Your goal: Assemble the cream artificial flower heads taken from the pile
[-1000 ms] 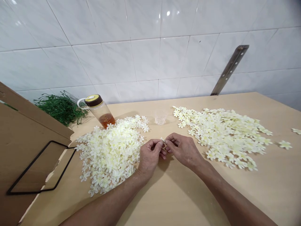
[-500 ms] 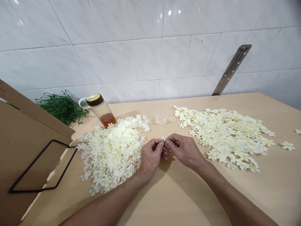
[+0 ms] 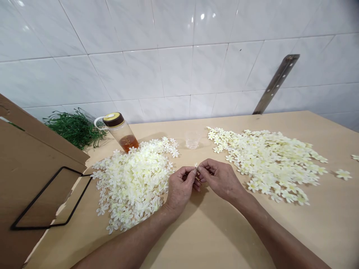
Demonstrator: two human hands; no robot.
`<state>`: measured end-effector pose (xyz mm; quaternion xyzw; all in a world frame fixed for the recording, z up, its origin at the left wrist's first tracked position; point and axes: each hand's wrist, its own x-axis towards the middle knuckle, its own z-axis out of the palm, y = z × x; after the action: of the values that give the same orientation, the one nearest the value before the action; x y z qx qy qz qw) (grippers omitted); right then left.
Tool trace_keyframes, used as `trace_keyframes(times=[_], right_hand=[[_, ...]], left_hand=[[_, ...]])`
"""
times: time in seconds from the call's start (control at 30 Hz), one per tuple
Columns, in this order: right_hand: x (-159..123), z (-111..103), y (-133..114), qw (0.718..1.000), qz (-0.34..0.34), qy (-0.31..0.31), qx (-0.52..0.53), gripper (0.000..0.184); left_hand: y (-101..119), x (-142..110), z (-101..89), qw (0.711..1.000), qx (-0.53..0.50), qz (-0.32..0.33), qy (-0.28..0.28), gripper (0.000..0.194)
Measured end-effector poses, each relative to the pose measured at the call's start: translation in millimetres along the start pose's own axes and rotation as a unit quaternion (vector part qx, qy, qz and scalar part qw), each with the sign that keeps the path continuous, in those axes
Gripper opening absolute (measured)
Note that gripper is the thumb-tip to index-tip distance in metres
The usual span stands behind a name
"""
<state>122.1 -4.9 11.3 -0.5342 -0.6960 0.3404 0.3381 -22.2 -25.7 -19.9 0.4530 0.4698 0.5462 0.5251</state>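
My left hand (image 3: 179,186) and my right hand (image 3: 220,178) meet over the middle of the wooden table (image 3: 213,235). Both pinch one small cream fabric flower (image 3: 196,165) between thumb and fingertips; only its tip shows above the fingers. A thick heap of the same flowers (image 3: 131,181) lies just left of my left hand. A flatter spread of flowers (image 3: 269,160) lies to the right of my right hand.
A small clear plastic cup (image 3: 192,139) stands behind the hands. A bottle with amber liquid and a brown lid (image 3: 120,131) leans at the back left beside green plastic foliage (image 3: 73,127). A cardboard box (image 3: 25,175) with a black frame (image 3: 45,201) fills the left edge. Stray flowers (image 3: 342,173) lie far right.
The hands stay together at the same spot; the fingers have shifted slightly on the small flower. The view has moved a little.
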Motion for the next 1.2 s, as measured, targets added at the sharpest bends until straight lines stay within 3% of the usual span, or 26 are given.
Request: trace_keyframes(times=[0.17, 0.37, 0.6, 0.83, 1.0, 1.2], right_hand=[[1, 0, 3, 0.998, 0.032, -0.009, 0.052, 0.015], [3, -2, 7, 0.999, 0.028, 0.008, 0.036, 0.019], [2, 0, 8, 1.0, 0.015, 0.005, 0.011, 0.017], [0, -1, 1, 1.0, -0.005, -0.021, 0.012, 0.025], [-2, -2, -3, 0.998, -0.012, -0.006, -0.053, 0.021], [-6, -1, -11, 0.983, -0.095, 0.027, -0.156, 0.025]], left_hand=[[-1, -2, -0.3, 1.0, 0.014, 0.015, -0.004, 0.028], [4, -6, 1.1, 0.999, 0.033, 0.027, 0.0, 0.03], [4, 2, -0.7, 0.999, -0.018, -0.038, 0.002, 0.032], [9, 2, 0.6, 0.998, -0.055, -0.041, -0.006, 0.029], [5, 1, -0.7, 0.999, -0.024, -0.041, 0.001, 0.026], [1, 0, -0.7, 0.999, 0.013, -0.033, 0.006, 0.023]])
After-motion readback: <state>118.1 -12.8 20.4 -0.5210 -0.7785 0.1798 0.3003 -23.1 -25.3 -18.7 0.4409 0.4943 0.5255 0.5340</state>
